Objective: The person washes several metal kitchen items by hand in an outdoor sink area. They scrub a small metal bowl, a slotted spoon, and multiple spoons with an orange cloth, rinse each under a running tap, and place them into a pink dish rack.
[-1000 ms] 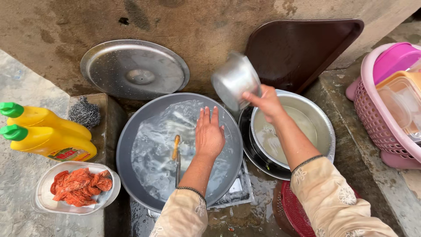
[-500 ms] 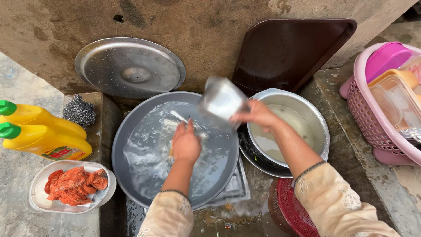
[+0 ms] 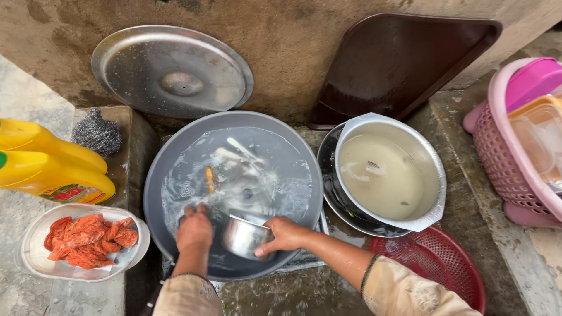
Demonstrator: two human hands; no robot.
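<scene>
Head view: small steel cup (image 3: 244,237) lies dipped at the near edge of the water-filled grey basin (image 3: 161,175), grasped at its rim by the right hand (image 3: 285,234). Left hand (image 3: 195,228) sits just beside the cup, fingers curled in the water; what it grips I cannot tell. Cutlery (image 3: 237,153) lies beyond the hands. Right of them stands a steel bowl (image 3: 433,175) of cloudy water.

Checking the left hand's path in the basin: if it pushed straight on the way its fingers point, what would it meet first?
Probably the orange-handled utensil lying in the grey basin, just ahead of the left hand; depth under the water is unclear.
</scene>
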